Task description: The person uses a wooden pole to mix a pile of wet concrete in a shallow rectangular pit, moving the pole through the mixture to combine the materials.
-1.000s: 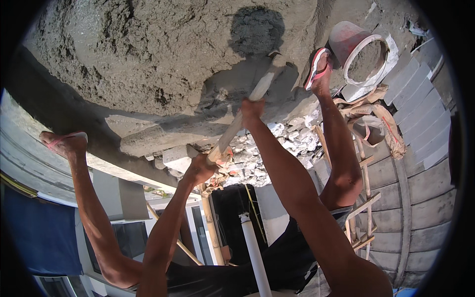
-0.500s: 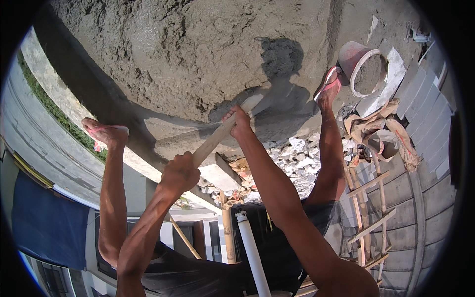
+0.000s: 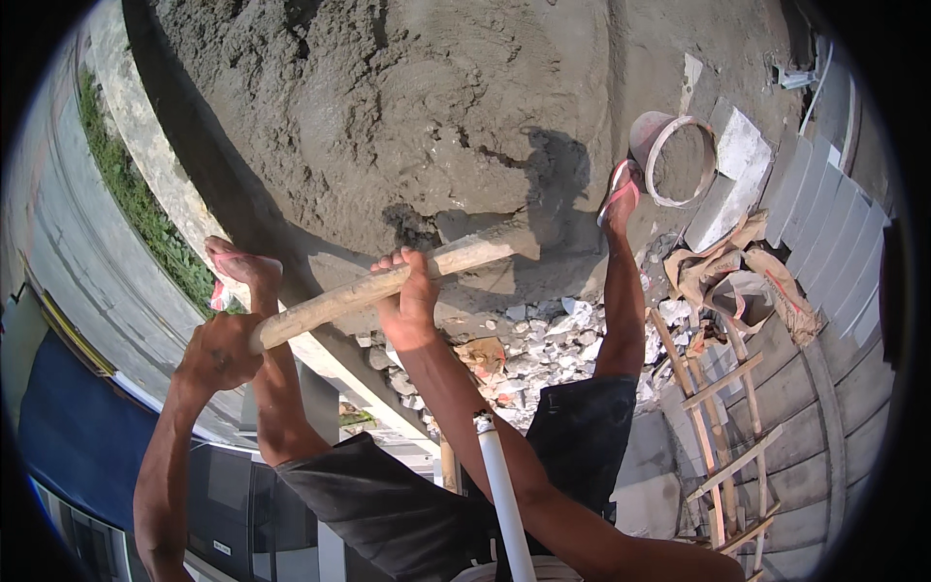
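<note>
One wooden handle [image 3: 330,305] is gripped in two places. The left hand [image 3: 221,351] is closed round its near end, on the left side, and the right hand [image 3: 412,294] is clamped on it farther along, toward its middle. The handle slants across in front of the person, and its far end points right, over the grey wet mix [image 3: 378,126]. Whether that end touches the mix or hangs just above it, I cannot tell, and the shape of any blade there is unclear.

The step in hand looks like working the mix with this tool, by its pose somewhere between one stroke and another. A next stroke would call for both hands to stay firm and well apart, the right hand steering while the left hand levers the end, with the far end set down into the mix.

Footing matters too: the right foot [image 3: 621,192] is just beside the bucket [image 3: 647,134], which has grey material in it, while the left foot [image 3: 244,267] is by the pale ledge [image 3: 155,155]. A wide swing to the right could knock the bucket. Broken rubble [image 3: 572,335] lies between the legs.
</note>
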